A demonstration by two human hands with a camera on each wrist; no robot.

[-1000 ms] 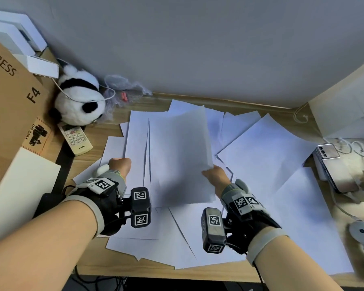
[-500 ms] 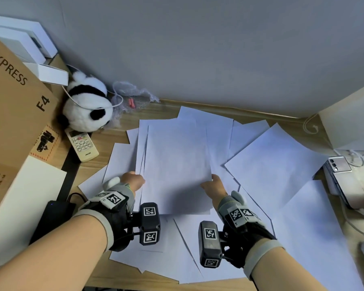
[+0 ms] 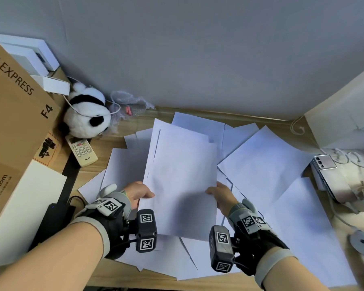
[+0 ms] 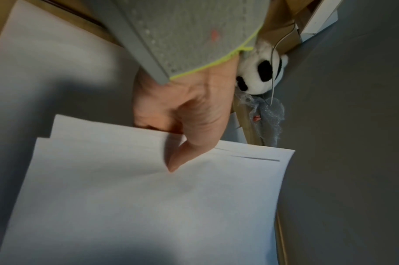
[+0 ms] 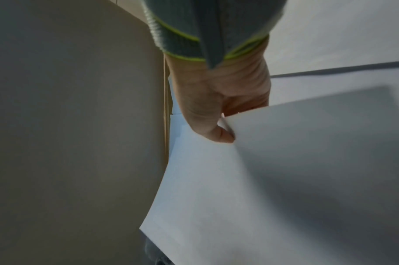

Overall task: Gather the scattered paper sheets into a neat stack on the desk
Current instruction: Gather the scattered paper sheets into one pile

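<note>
Step in hand, by my judgement: squaring a partial bundle of gathered sheets. The held sheets [image 3: 183, 181] are lifted above the desk [image 3: 97, 152], gripped at both long edges. The left hand [image 3: 138, 193] pinches the left edge, thumb pressed on the top face with fingers curled beneath, as the left wrist view confirms. The right hand [image 3: 220, 196] pinches the right edge in like manner, thumb on top and fingers hidden under the paper.

The bundle is not yet aligned: at least two or three sheet edges show staggered at its upper left, and the left wrist view shows stepped corners. Many loose sheets [image 3: 263, 164] lie overlapped at mixed angles across the desk, beneath and to the right of the bundle. The task is judged at an early to middle stage.

Next move, as judged: tap or slide the bundle edges flush, set it down, then draw in the loose sheets one by one.

Materials: plain white paper, thin, matte, rectangular, flexing slightly where held. The desk is wood-grained. A plush panda [image 3: 86, 114], soft and rounded, a hard plastic remote control [image 3: 81, 150] and a cardboard box [image 3: 15, 114] stand at the left, apart from the bundle.
</note>
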